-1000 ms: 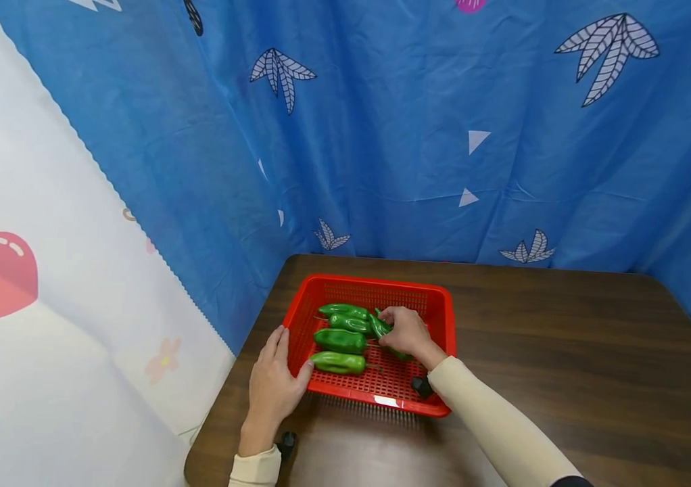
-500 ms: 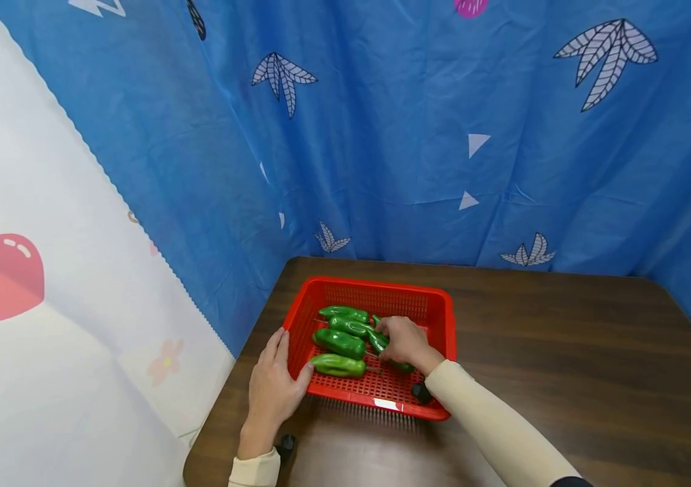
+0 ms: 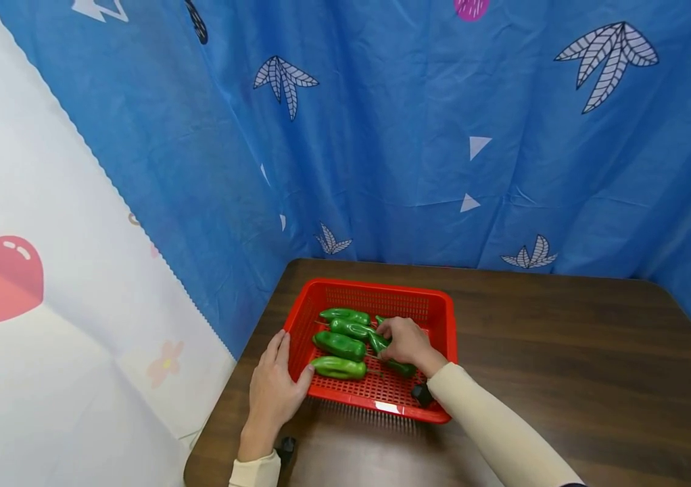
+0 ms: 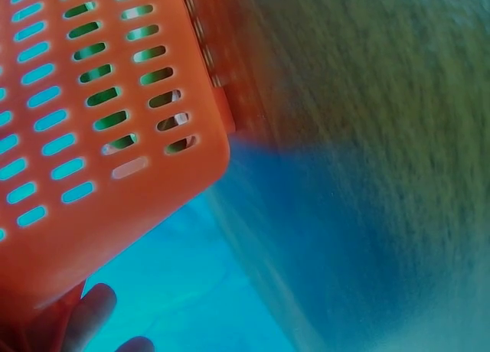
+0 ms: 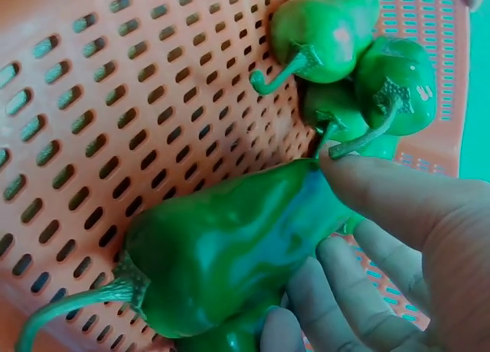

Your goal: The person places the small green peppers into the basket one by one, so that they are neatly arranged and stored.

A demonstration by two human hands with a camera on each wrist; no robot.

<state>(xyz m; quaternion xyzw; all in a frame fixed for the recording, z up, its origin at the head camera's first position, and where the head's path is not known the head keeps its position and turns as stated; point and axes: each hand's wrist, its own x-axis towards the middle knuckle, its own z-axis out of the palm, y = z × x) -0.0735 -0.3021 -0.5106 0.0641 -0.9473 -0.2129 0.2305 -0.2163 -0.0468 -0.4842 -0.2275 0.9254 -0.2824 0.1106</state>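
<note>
Inside the red perforated plastic basket (image 3: 370,399) lie several green peppers. Three darker ones and a lighter green pepper (image 3: 338,368) form a column on the left side. My right hand (image 3: 408,343), over the basket's right half, grips a glossy dark green pepper (image 5: 222,245), thumb on one side and fingers curled on the other. Its curved stem points away from the palm. Part of another green pepper (image 5: 230,335) shows beneath it. My left hand (image 3: 274,389) holds the basket's near left corner, thumb on the rim; its fingertips (image 4: 93,310) show beyond the rim.
The basket stands on the left part of a dark wooden table (image 3: 564,352). Behind it hangs a blue patterned curtain (image 3: 394,169); a white printed cloth (image 3: 78,270) hangs on the left. Black wrist cameras sit by the left wrist (image 3: 286,448) and right wrist (image 3: 421,394).
My right hand has shifted slightly down and toward me within the basket, and the dark green pepper by its fingers has shifted with it. My left hand stays at the basket corner.
</note>
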